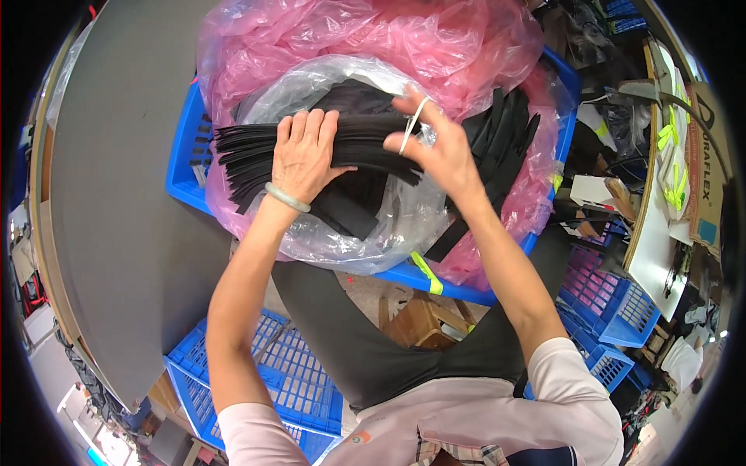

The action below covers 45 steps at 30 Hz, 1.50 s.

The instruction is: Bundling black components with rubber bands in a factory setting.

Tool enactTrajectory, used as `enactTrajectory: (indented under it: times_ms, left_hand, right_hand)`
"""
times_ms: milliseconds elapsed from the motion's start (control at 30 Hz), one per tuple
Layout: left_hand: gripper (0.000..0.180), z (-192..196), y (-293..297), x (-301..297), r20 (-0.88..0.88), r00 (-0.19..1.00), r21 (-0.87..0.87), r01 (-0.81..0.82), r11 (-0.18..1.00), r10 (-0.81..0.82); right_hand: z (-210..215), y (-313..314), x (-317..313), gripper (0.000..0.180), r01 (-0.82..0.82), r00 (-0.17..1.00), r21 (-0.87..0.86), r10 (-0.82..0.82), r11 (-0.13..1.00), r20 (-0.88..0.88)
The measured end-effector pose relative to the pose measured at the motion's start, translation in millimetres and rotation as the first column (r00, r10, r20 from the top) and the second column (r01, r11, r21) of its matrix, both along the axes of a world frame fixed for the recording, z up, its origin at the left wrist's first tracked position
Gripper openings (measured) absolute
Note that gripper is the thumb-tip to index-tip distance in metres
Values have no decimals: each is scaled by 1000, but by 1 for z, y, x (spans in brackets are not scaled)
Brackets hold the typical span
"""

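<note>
My left hand (303, 159) is closed over a thick bundle of black strips (373, 144), fingers side by side across the top and the thumb stretched along the near side. I wear a pale bangle (287, 197) on that wrist. My right hand (451, 159) is at the bundle's right end, thumb and fingers spread apart with a thin white band (412, 124) stretched between them; I can't tell whether the band goes around the strips.

The bundle is held above the left and middle part of a blue crate (183, 159), its left end toward the crate's left edge. Below it, a clear plastic bag (420, 225) lies open with more black pieces inside. Pink plastic sheeting (373, 27) bulges over the crate's far edge, and loose black strips (497, 147) lie toward its right edge. A yellow-green strip (427, 273) hangs over the near edge, above my legs. Left of the crate is a grey counter (132, 194).
</note>
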<state>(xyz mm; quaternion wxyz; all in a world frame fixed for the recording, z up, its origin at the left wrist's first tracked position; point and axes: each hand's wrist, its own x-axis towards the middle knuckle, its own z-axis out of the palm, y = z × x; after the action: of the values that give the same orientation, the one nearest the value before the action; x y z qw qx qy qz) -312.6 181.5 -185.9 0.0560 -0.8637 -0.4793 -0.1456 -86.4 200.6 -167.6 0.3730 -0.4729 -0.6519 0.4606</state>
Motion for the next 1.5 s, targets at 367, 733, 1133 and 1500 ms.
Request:
enactTrajectory:
  times_ms: [367, 733, 1133, 1500]
  left_hand:
    - [106, -55, 8, 27, -116, 968, -317, -247, 916, 221]
    - [79, -58, 9, 46, -113, 976, -316, -211, 925, 184]
    - [81, -65, 11, 37, -10, 990, -278, -140, 950, 143]
    - [93, -79, 17, 45, 8, 998, -224, -64, 972, 68]
  right_hand:
    - [-69, -22, 48, 112, -116, 810, 87, 44, 989, 585]
    - [-69, 18, -8, 107, -465, 574, 268, 57, 844, 817]
    - [-88, 33, -31, 60, -492, 582, 334, 18, 804, 813]
    - [-97, 41, -13, 60, -559, 522, 319, 26, 765, 853]
